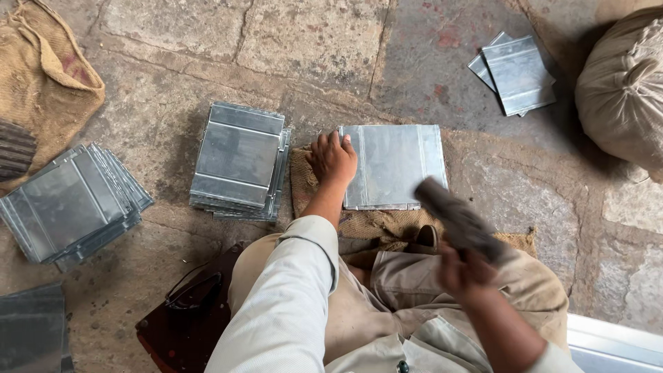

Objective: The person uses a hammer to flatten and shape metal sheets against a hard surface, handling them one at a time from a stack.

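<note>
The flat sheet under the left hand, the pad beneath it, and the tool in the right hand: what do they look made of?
The sheet looks like thin grey sheet metal: dull sheen, folded seams. The pad looks like coarse brown burlap, with a woven texture and frayed edge. The tool in the right hand is motion-blurred; dark, possibly wood, uncertain. The left hand presses the sheet.

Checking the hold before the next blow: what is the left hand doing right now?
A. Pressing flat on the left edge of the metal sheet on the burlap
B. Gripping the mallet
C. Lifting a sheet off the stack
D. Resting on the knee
A: the left hand lies palm-down on the left edge of the metal sheet, while the right hand holds the blurred mallet.
</note>
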